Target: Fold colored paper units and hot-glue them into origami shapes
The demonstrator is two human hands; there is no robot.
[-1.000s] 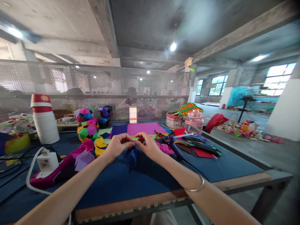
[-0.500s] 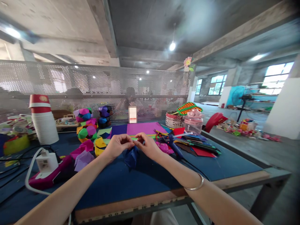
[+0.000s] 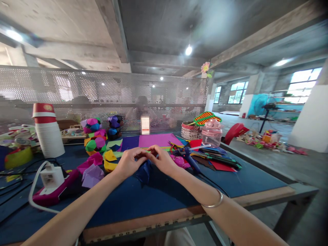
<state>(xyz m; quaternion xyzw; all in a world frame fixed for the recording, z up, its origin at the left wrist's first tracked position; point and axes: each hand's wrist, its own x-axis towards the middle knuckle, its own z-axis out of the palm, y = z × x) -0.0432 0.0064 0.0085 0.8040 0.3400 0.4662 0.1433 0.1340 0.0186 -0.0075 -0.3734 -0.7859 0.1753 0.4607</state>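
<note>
My left hand (image 3: 131,162) and my right hand (image 3: 161,159) meet over the middle of the table, fingertips pinched close together. Between and just below them is a folded piece of dark blue paper (image 3: 144,173), gripped at its top by both hands. The fingertips cover the part where they press. Left of my hands lie folded yellow paper (image 3: 109,160), light purple paper (image 3: 92,176) and magenta paper (image 3: 90,162). To the right, a blue glue gun (image 3: 191,160) rests on the table with a white stick at its back. A stack of coloured sheets (image 3: 159,140) lies beyond my hands.
Stacked paper cups (image 3: 50,140) and a white plug adapter (image 3: 52,177) on a magenta power strip (image 3: 48,196) stand at left. Multicoloured paper balls (image 3: 95,143) sit behind. At right are a clear bottle (image 3: 212,133), a woven basket (image 3: 190,131) and paper scraps. A perforated screen (image 3: 107,85) borders the back.
The fingertips have drawn slightly closer together, and the small pale bit that showed between them is now hidden. The blue paper stays nearly in place.
</note>
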